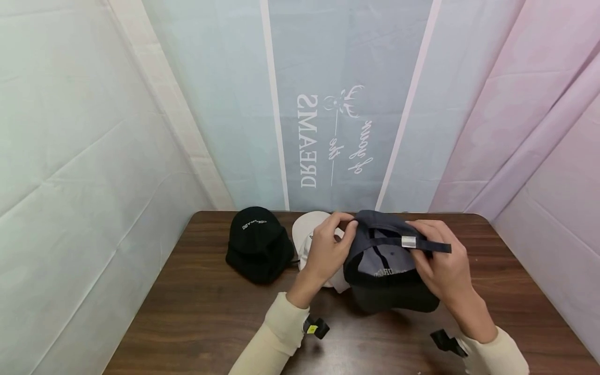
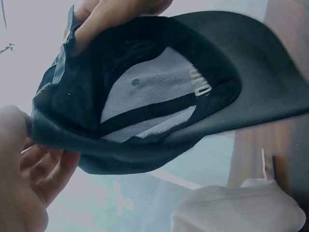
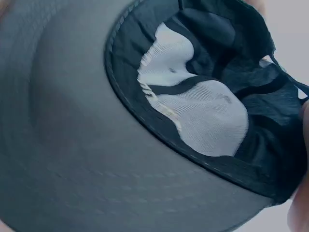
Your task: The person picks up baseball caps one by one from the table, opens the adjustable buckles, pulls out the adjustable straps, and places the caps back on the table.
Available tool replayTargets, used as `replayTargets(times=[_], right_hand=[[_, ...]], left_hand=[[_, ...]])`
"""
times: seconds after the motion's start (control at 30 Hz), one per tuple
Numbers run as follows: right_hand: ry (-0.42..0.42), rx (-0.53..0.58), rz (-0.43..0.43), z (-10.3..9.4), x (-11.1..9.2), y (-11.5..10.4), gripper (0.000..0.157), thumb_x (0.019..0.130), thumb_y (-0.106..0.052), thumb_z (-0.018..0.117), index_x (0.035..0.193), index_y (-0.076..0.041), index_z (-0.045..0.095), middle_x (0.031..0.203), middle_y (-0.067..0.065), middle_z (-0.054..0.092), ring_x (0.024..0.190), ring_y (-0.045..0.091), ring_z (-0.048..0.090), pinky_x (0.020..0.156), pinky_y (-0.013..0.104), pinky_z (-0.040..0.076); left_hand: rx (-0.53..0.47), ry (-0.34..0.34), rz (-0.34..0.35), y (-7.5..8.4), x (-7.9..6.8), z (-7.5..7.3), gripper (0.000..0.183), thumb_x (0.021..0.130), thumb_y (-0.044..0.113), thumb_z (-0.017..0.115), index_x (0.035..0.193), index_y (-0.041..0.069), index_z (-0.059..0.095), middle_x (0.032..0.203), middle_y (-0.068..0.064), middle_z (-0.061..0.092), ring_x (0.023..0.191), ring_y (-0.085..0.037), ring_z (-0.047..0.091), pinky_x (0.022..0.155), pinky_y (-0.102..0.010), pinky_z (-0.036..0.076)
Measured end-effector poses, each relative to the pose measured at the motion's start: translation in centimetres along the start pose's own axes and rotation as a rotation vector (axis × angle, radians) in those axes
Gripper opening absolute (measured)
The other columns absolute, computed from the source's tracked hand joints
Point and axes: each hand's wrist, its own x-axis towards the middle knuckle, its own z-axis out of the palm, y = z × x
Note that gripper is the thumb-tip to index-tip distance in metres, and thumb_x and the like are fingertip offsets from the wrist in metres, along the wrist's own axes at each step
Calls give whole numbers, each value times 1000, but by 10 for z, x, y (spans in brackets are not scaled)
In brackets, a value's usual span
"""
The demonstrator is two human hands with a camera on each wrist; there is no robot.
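Observation:
A dark navy baseball cap [image 1: 394, 297] is held up over the table, its hollow inside turned toward the head view and its brim lowest. My left hand [image 1: 328, 250] pinches the cap's edge on the left with thumb and fingers. On the other side, my right hand [image 1: 442, 263] grips the back edge by the adjusting strap [image 1: 382, 241], whose loose end sticks out past a silver buckle [image 1: 409, 241]. Pale mesh lining [image 3: 212, 111] and a dark sweatband show inside in the right wrist view. In the left wrist view the brim [image 2: 260, 63] points right.
A white cap [image 1: 307, 225] lies partly hidden behind my left hand. Left of it, close by, sits a black cap [image 1: 255, 237] with light lettering. The brown wooden table [image 1: 187, 312] ends at hanging printed cloth [image 1: 347, 52] behind, with white cloth [image 1: 79, 156] at the left.

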Motion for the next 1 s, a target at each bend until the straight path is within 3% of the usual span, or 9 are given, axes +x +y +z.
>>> replayTargets(times=[0.27, 0.47, 0.67, 1.0], right_hand=[[-151, -5, 28, -2, -4, -6, 48, 112, -40, 53, 119, 0, 79, 105, 12, 75, 80, 17, 66, 76, 18, 46], [-190, 23, 80, 2, -6, -9, 47, 110, -43, 56, 121, -3, 78, 108, 8, 75, 85, 18, 70, 79, 15, 47], [-227, 69, 127, 5, -9, -13, 49, 107, -46, 57, 124, -3, 75, 113, 9, 73, 86, 11, 65, 78, 13, 49], [-162, 181, 123, 17, -14, -17, 41, 105, -40, 64, 96, 0, 65, 101, 9, 70, 78, 8, 55, 68, 18, 45]], left_hand=[[-15, -22, -55, -1, -4, -18, 11, 108, 15, 64, 107, 7, 71, 88, -6, 68, 78, -14, 63, 61, -22, 52], [-8, -27, -81, -4, -6, -31, 10, 107, 15, 66, 107, 7, 73, 90, -6, 69, 77, -13, 59, 61, -22, 46], [-6, -1, -103, -11, -8, -41, 8, 105, 13, 69, 107, 9, 75, 92, -5, 70, 76, -12, 59, 62, -22, 49], [59, 21, -200, -18, -9, -59, 8, 104, 16, 70, 103, 10, 75, 89, -6, 71, 76, -12, 63, 63, -30, 54]])
